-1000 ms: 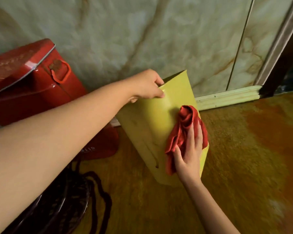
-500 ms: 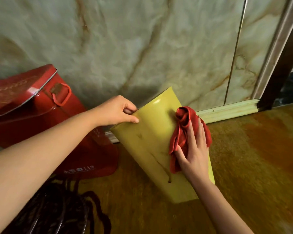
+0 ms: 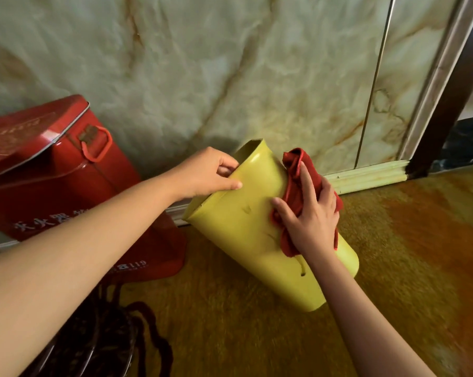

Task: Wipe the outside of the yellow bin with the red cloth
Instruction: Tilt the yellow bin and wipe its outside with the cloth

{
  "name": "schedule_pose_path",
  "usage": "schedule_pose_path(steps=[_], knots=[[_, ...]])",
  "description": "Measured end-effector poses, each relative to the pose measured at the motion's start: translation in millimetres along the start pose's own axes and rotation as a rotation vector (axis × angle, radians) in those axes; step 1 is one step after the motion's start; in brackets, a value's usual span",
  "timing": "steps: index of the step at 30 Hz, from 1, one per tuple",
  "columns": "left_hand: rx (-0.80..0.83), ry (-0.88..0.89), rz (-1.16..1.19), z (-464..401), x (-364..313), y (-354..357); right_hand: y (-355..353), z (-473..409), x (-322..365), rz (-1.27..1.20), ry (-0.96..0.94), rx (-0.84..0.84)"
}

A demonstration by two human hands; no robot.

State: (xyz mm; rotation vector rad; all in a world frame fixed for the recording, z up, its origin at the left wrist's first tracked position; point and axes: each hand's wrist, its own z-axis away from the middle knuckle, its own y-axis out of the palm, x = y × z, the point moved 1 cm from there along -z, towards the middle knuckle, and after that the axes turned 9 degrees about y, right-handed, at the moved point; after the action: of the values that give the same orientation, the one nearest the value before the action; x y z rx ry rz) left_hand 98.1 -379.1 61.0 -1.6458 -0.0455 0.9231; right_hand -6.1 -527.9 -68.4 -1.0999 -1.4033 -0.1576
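Observation:
The yellow bin stands tilted on the floor, its open rim leaning up and left toward the wall. My left hand pinches that rim, thumb outside and fingers inside. A crumpled red cloth lies against the bin's upper right side. My right hand presses flat on the cloth, fingers spread. Dark streaks and a small hole mark the bin's side below the cloth.
A red metal box with a handle and a slanted lid stands at the left against the marbled wall. A dark basket with cords sits at the lower left. A pale baseboard and dark door frame are at the right.
The cloth and my right hand have slid up the bin's side toward the rim. My left hand has kept its grip on the rim while the bin turned slightly.

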Motion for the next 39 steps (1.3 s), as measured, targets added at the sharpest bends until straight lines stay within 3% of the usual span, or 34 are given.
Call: schedule_pose_path(steps=[3,5,11,14,17,25,30,32,34,39], knots=[[0.023,-0.098,-0.178,20.7,20.8,7.7,-2.5,-4.5,-16.5,-0.008,-0.020,0.082],[-0.004,-0.157,-0.113,31.8,30.6,10.1,-1.4,2.3,-23.4,-0.007,-0.008,0.090],[0.028,-0.099,-0.170,7.0,5.9,11.7,17.8,41.6,-0.1,-0.013,-0.025,-0.135],[0.044,-0.070,0.055,3.7,-0.7,16.4,19.7,35.2,2.2,0.078,-0.081,-0.210],[-0.031,-0.114,0.241,14.3,11.5,6.0,10.4,11.5,-22.0,0.041,0.068,-0.144],[-0.144,-0.263,0.299,17.0,18.3,-5.2,21.4,14.2,-23.6,-0.004,0.034,-0.094],[-0.124,-0.230,0.373,8.7,7.2,2.3,47.4,18.0,47.2,0.106,-0.189,-0.213],[-0.142,-0.231,0.374,7.4,6.7,0.5,48.7,8.2,50.2,0.131,-0.216,-0.179],[-0.164,-0.271,0.379,12.1,11.8,-3.2,44.4,8.8,12.7,0.107,-0.154,-0.127],[-0.165,-0.313,0.441,12.8,7.1,6.6,18.6,19.1,-72.7,-0.169,0.363,-0.127]])
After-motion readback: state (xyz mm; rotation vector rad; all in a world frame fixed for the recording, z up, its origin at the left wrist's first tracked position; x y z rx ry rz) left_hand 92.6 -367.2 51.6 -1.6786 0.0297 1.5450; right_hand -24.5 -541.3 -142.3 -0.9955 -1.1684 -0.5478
